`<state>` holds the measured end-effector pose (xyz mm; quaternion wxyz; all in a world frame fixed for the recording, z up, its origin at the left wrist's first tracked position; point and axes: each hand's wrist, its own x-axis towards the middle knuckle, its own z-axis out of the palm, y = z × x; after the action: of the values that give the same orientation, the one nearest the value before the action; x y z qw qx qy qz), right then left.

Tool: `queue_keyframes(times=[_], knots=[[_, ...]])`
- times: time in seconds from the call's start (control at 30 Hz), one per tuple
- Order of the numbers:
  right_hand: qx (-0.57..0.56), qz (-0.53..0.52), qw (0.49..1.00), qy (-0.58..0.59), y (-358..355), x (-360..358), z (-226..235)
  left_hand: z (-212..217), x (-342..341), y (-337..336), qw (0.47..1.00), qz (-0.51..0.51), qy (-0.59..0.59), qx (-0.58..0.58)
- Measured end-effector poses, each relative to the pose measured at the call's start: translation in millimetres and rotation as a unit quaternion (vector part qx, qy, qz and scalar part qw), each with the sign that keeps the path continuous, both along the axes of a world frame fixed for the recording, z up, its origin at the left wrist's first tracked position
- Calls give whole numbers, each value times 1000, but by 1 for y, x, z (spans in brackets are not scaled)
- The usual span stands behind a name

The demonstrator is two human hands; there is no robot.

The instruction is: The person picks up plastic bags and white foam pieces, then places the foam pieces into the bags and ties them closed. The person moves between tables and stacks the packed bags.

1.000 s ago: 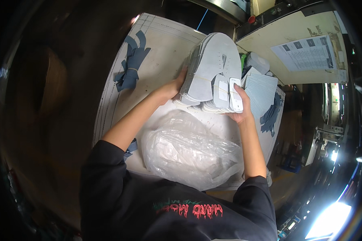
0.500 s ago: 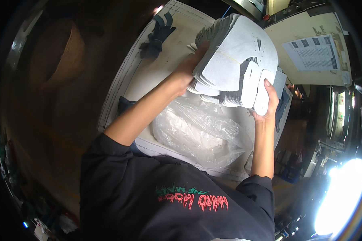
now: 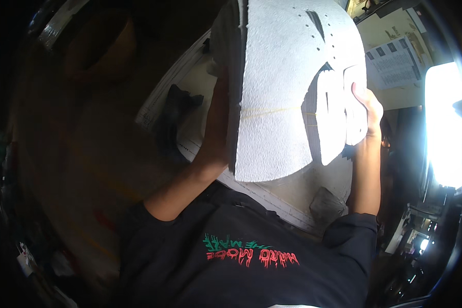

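Observation:
Both hands hold up a thick stack of cut white sheet pieces (image 3: 277, 97), large in the middle of the head view. The pieces are curved, with small punched holes and slits, and look like shoe uppers. A thin yellow band crosses the stack. At its right edge, my right hand (image 3: 370, 105) grips the narrow end, thumb on the top face. My left hand (image 3: 219, 105) is in shadow against the stack's left side, its fingers hidden behind the pieces. Below the stack lies a pale table (image 3: 200, 84), mostly covered from sight.
Dark strips or cloth (image 3: 177, 110) lie at the table's left side. A crumpled grey plastic piece (image 3: 327, 205) sits by the near right edge. A printed sheet (image 3: 395, 64) is fixed to a pale panel at the upper right. A bright light (image 3: 449, 128) glares at the right.
The stack has come nearer and now fills much more of the view, its left side turned into shadow. The clear plastic bag on the table is no longer visible.

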<state>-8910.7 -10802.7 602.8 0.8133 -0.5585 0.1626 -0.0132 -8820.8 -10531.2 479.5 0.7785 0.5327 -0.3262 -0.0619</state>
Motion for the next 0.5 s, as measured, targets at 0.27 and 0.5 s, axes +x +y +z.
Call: queue_keyframes(times=[0.27, 0.5], knots=[[-103, 256, 951, 143, -9, -28, -96, -155, -172, -15, 831, -89, 505, -216], [-87, 274, 925, 247, -26, -62, -227, -212, -199, -40, 838, 50, 525, -144]])
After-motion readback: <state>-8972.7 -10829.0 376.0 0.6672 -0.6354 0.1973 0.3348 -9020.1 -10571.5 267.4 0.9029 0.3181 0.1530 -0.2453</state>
